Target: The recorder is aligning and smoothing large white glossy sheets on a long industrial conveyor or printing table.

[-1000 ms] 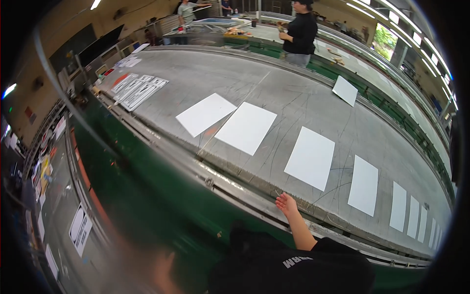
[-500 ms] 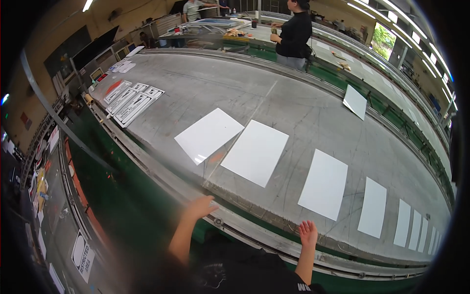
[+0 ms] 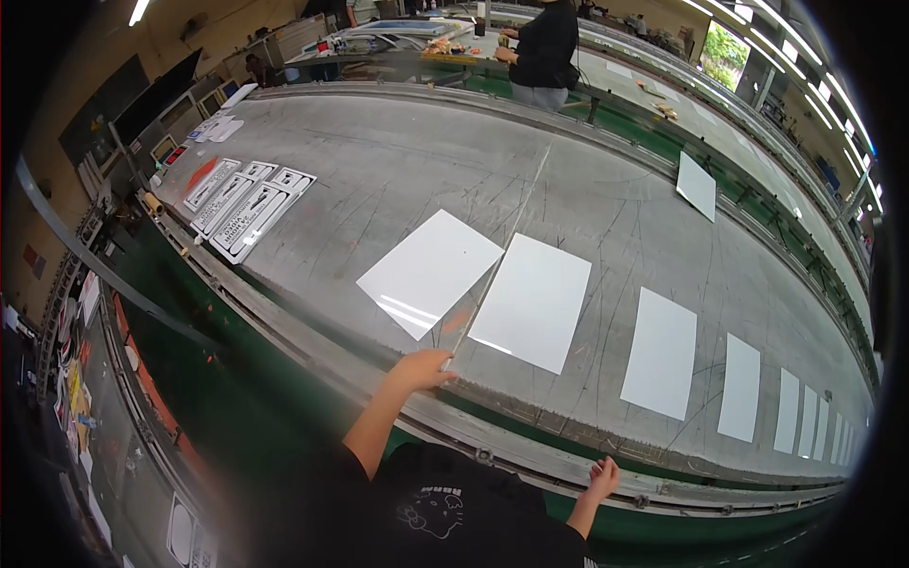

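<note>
My left hand is at the near edge of a long grey table, fingers stretched out and holding nothing. It is just below two white sheets: a slanted sheet and another sheet whose corner meets it. Lower and to the right, my right hand hovers by the table's front rail. Its fingers are loosely bent and apart, with nothing visible in them. Farther right lies a separate white sheet, then a narrower-looking one.
Several more white sheets run toward the right end. Printed black-and-white signs lie at the left of the table. One white sheet leans at the far rail. A co-worker in black stands beyond. A side table is at left.
My left hand has moved forward and right to the table edge. My right hand has dropped a little and its fingers have bent. The view has shifted; the sheets lie as before.
</note>
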Motion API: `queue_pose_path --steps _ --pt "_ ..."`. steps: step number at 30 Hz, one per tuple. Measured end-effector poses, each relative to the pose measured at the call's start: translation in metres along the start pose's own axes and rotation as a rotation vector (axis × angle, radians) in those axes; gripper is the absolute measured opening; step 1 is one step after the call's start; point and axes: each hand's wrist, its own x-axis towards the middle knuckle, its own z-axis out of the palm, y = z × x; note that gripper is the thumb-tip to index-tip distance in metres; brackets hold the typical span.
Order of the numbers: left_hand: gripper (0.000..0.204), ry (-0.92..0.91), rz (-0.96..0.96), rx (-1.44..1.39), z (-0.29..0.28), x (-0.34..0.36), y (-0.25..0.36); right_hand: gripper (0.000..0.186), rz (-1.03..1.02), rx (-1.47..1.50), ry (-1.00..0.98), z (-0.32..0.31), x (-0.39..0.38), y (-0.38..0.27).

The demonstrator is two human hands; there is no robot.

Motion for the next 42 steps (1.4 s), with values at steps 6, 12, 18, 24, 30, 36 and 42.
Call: queue_pose_path --steps 6,12,18,24,30,36,42 --pt "0.043 0.02 0.01 0.054 -0.026 -0.005 -0.069 0.017 -0.394 -0.312 -0.179 0.083 -0.052 0.039" --pt "0.034 0.096 -0.03 -0.027 -0.065 0.035 -0.1 0.024 -0.628 -0.794 0.048 0.119 -0.09 0.041" --pt "0.024 0.329 -0.06 -0.22 -0.064 0.158 -0.133 0.024 -0.471 -0.837 0.047 0.128 -0.09 0.035" --pt "0.023 0.472 -0.17 -0.161 -0.038 0.265 -0.144 0.022 -0.473 -0.878 0.052 0.134 -0.087 0.035" --pt "0.024 0.549 -0.09 -0.024 -0.026 0.306 -0.145 0.019 -0.473 -0.892 0.086 0.139 -0.085 0.034" --pt "0.059 0.63 0.005 0.106 -0.032 0.297 -0.165 0.018 -0.574 -0.944 0.099 0.139 -0.082 0.037" --pt "0.092 0.597 -0.537 0.116 -0.078 0.225 -0.22 0.019 -0.483 -1.089 0.119 0.143 -0.089 0.026"
